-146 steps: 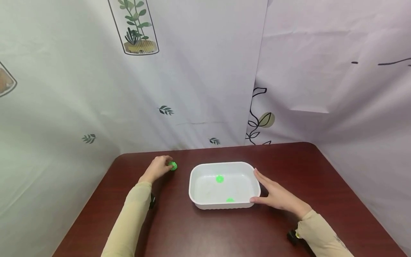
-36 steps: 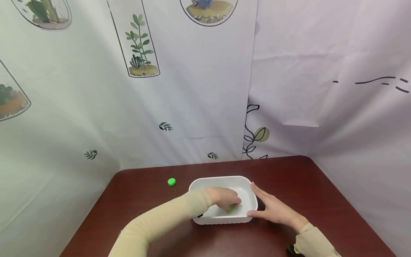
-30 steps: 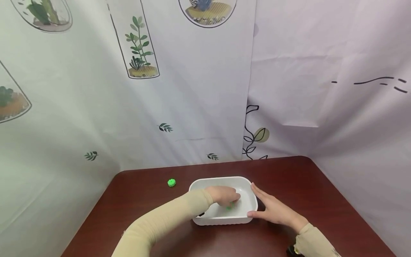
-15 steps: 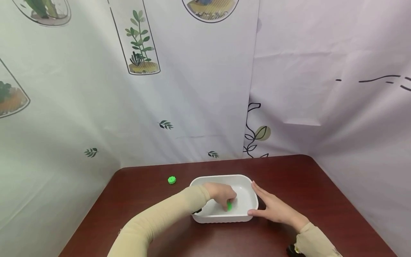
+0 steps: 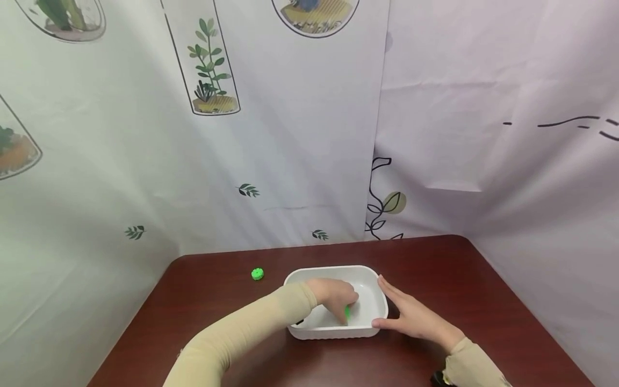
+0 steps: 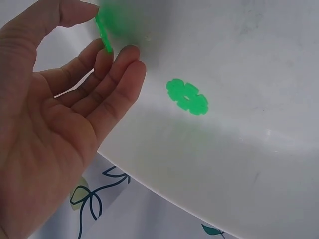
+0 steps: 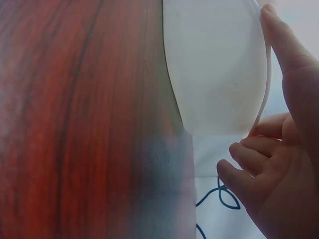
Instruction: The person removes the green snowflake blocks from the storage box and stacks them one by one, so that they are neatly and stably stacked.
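A white rectangular plastic tub (image 5: 333, 334) stands on the table. My left hand (image 5: 333, 294) reaches inside it and pinches a thin green flower-shaped disc (image 6: 103, 34) between thumb and fingertips; the disc is edge-on in the left wrist view. Another green disc, notched round its edge and with a small centre slot (image 6: 187, 96), lies flat in the tub, but my left arm covers it in the head view. At the tub's right end, my right hand (image 5: 418, 316) holds the rim, thumb at the near corner and fingers along the far side.
A small thick green notched piece (image 5: 257, 274) sits on the dark red wooden table (image 5: 217, 290), left of the tub. Behind and beside the table hangs a white cloth (image 5: 300, 134) printed with plants. My left sleeve crosses the table's front left.
Since the oldest frame, my left hand has moved from the green piece at the back left into the tub and taken hold of a disc there. My right hand stays at the tub's end.
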{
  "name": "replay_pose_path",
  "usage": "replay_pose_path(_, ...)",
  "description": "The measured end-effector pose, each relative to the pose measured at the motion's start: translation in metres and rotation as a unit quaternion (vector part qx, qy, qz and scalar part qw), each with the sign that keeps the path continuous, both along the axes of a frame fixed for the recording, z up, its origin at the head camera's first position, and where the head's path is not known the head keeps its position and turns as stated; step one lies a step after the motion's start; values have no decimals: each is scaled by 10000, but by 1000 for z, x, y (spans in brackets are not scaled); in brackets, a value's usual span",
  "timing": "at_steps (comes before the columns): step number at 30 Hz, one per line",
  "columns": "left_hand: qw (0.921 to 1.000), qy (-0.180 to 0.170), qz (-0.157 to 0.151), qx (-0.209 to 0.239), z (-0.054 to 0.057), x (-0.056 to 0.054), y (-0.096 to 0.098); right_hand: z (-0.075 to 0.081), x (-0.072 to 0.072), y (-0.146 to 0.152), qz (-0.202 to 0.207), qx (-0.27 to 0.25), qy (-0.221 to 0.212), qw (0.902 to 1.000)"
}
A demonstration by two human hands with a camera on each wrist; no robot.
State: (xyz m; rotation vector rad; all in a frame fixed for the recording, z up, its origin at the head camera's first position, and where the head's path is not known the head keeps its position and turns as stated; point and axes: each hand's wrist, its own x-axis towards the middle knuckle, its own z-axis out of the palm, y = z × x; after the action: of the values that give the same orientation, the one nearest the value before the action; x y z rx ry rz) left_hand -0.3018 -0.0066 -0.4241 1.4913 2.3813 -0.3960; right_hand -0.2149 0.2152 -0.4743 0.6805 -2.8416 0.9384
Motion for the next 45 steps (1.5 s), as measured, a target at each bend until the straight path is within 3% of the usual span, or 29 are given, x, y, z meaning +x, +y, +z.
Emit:
replay_pose_path(6, 9992, 68, -296, 245, 1, 1, -2, -1, 4, 0, 7, -2, -69, 10000)
replay_pose_path(13, 9944, 224, -641, 810, 13, -4, -6, 0, 1, 0, -8, 30, -47, 10000)
replay_pose_path(20, 9890, 202, -393, 1411, 30, -5, -21, 1, 0, -2, 15, 10, -125, 9999)
replay_pose_path(23, 9830, 114, -101, 1829, 37, -7, -34, 2, 0, -3, 7, 20, -138, 9999)
replay_pose_path(29, 9604, -10, 389, 2758, 49, -15, -69, 0, -1, -3, -29, 54, 3, 10000)
replay_pose_path(36, 9345, 374, 880, 3429, 53, -24, -115, -2, 3, -6, -85, 125, -9, 9999)
replay_pose_path(45, 8669, 976, 1862, 4521, 52, -39, -176, 3, -1, -7, -128, 215, 93, 9996)
